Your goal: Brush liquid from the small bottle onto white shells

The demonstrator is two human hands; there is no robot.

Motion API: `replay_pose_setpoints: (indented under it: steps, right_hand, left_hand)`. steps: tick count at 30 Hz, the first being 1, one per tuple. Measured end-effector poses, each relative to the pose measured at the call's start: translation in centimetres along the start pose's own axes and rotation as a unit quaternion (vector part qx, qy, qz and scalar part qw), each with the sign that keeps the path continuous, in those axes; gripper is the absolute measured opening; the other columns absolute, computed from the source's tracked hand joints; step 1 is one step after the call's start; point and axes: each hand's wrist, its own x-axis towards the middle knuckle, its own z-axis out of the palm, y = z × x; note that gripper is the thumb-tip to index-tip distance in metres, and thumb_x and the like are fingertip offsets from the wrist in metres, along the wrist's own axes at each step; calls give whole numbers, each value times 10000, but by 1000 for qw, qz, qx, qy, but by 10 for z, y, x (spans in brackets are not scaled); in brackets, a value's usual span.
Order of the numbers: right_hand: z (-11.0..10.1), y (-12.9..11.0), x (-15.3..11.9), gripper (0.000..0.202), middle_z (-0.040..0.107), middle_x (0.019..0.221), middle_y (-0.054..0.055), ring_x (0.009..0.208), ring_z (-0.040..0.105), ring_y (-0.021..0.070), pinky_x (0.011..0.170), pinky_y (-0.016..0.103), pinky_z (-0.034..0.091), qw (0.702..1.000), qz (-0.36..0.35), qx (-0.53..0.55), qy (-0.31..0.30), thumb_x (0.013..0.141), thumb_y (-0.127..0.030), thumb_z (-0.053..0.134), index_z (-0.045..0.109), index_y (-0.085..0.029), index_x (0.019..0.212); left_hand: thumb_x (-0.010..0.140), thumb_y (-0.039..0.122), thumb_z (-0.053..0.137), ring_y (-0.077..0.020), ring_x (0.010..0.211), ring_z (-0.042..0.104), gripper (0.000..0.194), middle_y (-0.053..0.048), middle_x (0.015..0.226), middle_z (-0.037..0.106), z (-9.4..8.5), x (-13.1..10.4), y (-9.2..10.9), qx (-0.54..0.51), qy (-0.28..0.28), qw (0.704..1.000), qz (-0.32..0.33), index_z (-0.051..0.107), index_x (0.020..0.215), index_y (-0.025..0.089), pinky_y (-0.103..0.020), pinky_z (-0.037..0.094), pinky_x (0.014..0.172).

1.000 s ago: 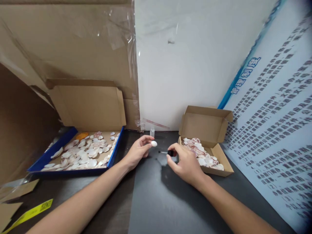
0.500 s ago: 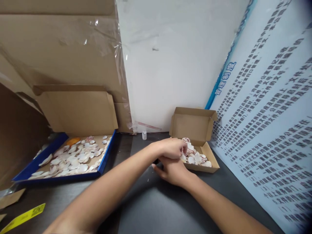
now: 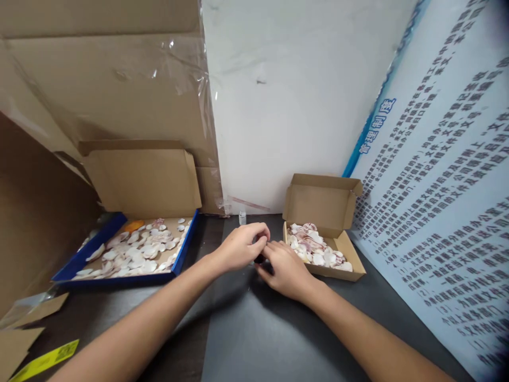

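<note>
My two hands meet above the dark tabletop, in front of the small white-capped bottle (image 3: 242,217). A small dark object (image 3: 259,259) shows between them, mostly covered by fingers, so its kind is hidden. My right hand (image 3: 287,269) is closed around it from the right, thumb below. From the left, my left hand (image 3: 243,245) curls its fingers and thumb in a pinch just above the object; whatever is in that pinch is hidden. Beside my right hand stands an open cardboard box (image 3: 342,275) of seashells (image 3: 318,254), some white, some purplish.
On the left lies a blue-edged box (image 3: 119,283) with its lid raised, holding many pale shells (image 3: 139,252) and an orange shell (image 3: 133,226). A yellow label (image 3: 47,361) and cardboard scraps are at the lower left. A printed poster (image 3: 445,212) leans on the right.
My left hand has moved left and back from over my right hand and the shell box, and now pinches beside my right hand. The view has shifted slightly left.
</note>
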Motion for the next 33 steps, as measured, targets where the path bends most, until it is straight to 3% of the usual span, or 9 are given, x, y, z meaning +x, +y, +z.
replay_pose_setpoints:
  steps: [7, 10, 13, 18, 20, 23, 30, 33]
  right_hand:
    - [1, -9, -2, 93, 660, 869, 73, 815, 552, 222, 744, 339, 363, 997, -49, -57, 10, 895, -241, 580, 616, -161, 927]
    - [0, -12, -2, 88, 648, 833, 55, 800, 538, 212, 741, 338, 342, 997, -55, -58, 18, 908, -216, 558, 628, -181, 946]
    - [-2, -14, -1, 110, 647, 836, 54, 805, 533, 214, 749, 344, 334, 996, -59, -61, 26, 917, -215, 548, 638, -183, 972]
    - [-4, -14, -2, 120, 630, 825, 55, 796, 527, 215, 742, 345, 332, 996, -58, -58, 40, 925, -211, 531, 635, -187, 979]
    - [-5, -12, -2, 117, 631, 833, 53, 797, 533, 213, 737, 343, 339, 997, -50, -41, 47, 922, -205, 531, 627, -191, 988]
    - [-7, -10, -2, 110, 638, 873, 48, 798, 549, 202, 738, 331, 368, 998, -28, 21, 58, 916, -215, 541, 604, -193, 1004]
    - [-6, -6, -4, 146, 631, 916, 50, 815, 564, 196, 762, 325, 420, 993, 5, 88, 74, 922, -232, 545, 577, -194, 1059]
    - [-5, -5, -4, 151, 633, 911, 52, 807, 565, 197, 755, 326, 426, 993, 10, 87, 77, 922, -234, 546, 576, -198, 1065]
  left_hand:
    - [920, 279, 461, -156, 734, 504, 133, 0, 807, 574, 1, -39, -15, -90, 21, 994, -53, 558, 884, 193, -259, 370, 678]
    - [902, 273, 440, -159, 742, 476, 140, 4, 773, 524, -1, -50, -28, -145, 73, 982, -98, 538, 855, 184, -264, 362, 701]
    - [828, 206, 404, -162, 734, 434, 130, 7, 750, 467, 2, -56, -41, -188, 88, 970, -124, 530, 850, 182, -270, 342, 702]
    - [591, 108, 398, -161, 739, 400, 243, 2, 762, 432, 12, -59, -56, -190, 77, 972, -113, 499, 799, 186, -263, 319, 674]
    - [582, 96, 403, -149, 709, 383, 247, 12, 740, 411, 15, -59, -59, -194, 82, 969, -127, 487, 796, 187, -253, 305, 647]
    - [680, 124, 458, -122, 651, 362, 204, 36, 726, 404, 17, -59, -63, -256, 82, 950, -157, 480, 872, 190, -234, 288, 600]
    - [762, 246, 648, -122, 765, 573, 255, 16, 809, 572, 19, -56, -62, -393, 96, 898, -173, 467, 930, 184, -270, 443, 782]
    - [762, 337, 711, -129, 731, 605, 328, 7, 809, 585, 21, -56, -61, -416, 80, 888, -182, 475, 926, 180, -279, 477, 729]
